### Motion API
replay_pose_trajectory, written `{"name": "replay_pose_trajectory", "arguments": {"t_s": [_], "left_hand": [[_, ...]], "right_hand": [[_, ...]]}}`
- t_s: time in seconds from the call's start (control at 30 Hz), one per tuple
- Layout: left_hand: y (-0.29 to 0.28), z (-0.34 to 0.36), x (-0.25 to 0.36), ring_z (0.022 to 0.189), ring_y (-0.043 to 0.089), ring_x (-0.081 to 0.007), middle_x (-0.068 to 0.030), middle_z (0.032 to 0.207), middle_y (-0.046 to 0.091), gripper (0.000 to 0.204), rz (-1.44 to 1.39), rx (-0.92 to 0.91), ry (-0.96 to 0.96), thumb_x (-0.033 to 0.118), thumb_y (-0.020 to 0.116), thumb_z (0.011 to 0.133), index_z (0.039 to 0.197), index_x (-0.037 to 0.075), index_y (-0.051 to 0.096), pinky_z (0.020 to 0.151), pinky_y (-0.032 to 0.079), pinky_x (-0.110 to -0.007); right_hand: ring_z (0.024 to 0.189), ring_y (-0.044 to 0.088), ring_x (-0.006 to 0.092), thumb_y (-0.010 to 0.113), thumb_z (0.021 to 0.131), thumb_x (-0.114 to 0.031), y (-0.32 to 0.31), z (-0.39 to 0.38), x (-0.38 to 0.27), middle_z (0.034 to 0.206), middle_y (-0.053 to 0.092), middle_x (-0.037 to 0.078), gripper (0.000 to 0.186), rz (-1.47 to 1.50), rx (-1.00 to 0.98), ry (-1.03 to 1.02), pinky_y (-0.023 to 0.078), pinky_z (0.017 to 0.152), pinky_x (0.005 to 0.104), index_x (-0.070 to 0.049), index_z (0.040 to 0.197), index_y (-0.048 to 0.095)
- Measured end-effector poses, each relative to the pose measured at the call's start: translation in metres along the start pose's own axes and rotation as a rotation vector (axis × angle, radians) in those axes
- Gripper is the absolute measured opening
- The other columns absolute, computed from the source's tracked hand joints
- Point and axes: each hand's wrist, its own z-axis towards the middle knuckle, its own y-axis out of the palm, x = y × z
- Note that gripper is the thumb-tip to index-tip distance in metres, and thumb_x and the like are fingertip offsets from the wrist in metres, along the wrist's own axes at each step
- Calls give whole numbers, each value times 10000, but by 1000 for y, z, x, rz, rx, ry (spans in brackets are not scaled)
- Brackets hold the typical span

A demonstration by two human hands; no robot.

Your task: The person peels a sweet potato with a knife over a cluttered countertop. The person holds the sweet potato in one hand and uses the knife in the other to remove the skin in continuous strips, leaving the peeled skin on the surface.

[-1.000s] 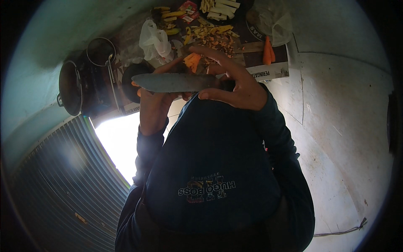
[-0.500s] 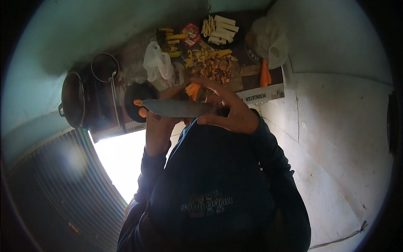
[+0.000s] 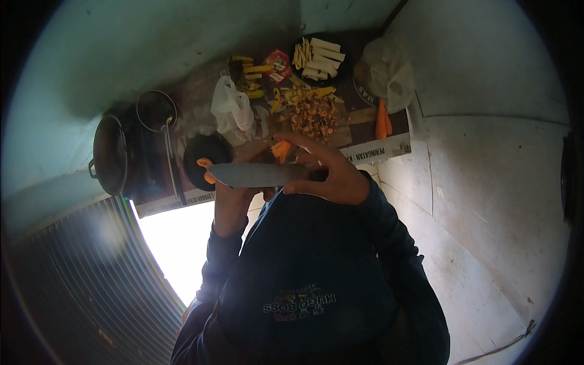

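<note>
My right hand (image 3: 340,176) is wrapped round the handle of a large knife (image 3: 249,174). Its broad grey blade lies across my left hand (image 3: 230,204), tip to the left. Beyond the blade, a rough-cut orange root vegetable piece (image 3: 280,151) sits between my hands, seemingly in my left fingers, which the knife partly hides. Two small orange shapes (image 3: 204,162) show by the knife tip, over a black bowl (image 3: 205,146); I cannot tell what they are. On the table beyond lies a heap of brown-orange peelings (image 3: 313,118).
A black plate (image 3: 334,79) of pale cut sticks stands at the back. Two carrots (image 3: 382,121) lie at the right edge beside a clear plastic bag (image 3: 395,67). White plastic bag (image 3: 231,103), red packet (image 3: 278,64), yellow pieces (image 3: 255,70), wok (image 3: 109,155) and strainer (image 3: 156,108) are further left.
The whole view has shifted slightly, so the table and my hands sit lower in the picture. The knife and orange piece keep nearly the same place between my hands.
</note>
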Motion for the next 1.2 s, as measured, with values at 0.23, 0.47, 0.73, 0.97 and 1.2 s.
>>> {"name": "replay_pose_trajectory", "arguments": {"t_s": [0.23, 0.47, 0.73, 0.97, 1.2], "left_hand": [[11, -4, 9, 691, 614, -165, -136, 888, 640, 420, 33, 18, 31, 122, 602, 858, 1222, -58, 495, 567, 486, -265], [45, -10, 20, 721, 615, -163, -125, 915, 644, 425, -11, 368, 20, 148, 605, 853, 1209, -63, 509, 624, 501, -271], [17, -12, 1, 678, 600, -164, -139, 920, 635, 518, -98, 44, -41, 348, 523, 895, 1225, -50, 485, 558, 456, -255], [26, -13, -2, 765, 626, -193, -147, 973, 620, 447, 22, 82, -96, 217, 567, 873, 1229, -42, 488, 638, 505, -283], [48, -13, -4, 958, 614, -227, -153, 1092, 580, 404, 246, 277, 34, 63, 616, 827, 1198, -46, 502, 813, 525, -316]], "right_hand": [[1056, 571, 189, 803, 705, -223, -6, -1, 1, 1356, 470, 78, 819, -183, -7, 9, 500, 828, 329, -130, 1396, 374], [1033, 582, 198, 786, 731, -226, 12, 3, 10, 1344, 486, 84, 747, -191, 175, -231, 486, 849, 381, -113, 1365, 407], [995, 604, 217, 794, 719, -256, -3, -9, 3, 1302, 536, 100, 744, -272, 73, -125, 489, 827, 363, -134, 1358, 432], [882, 614, 176, 794, 722, -244, -2, -14, 6, 1186, 609, 111, 732, -363, 147, -167, 491, 760, 316, -122, 1354, 446], [814, 603, 102, 779, 742, -203, 4, -12, 12, 1106, 625, 141, 723, -240, 239, -225, 498, 722, 273, -59, 1357, 427]]}}
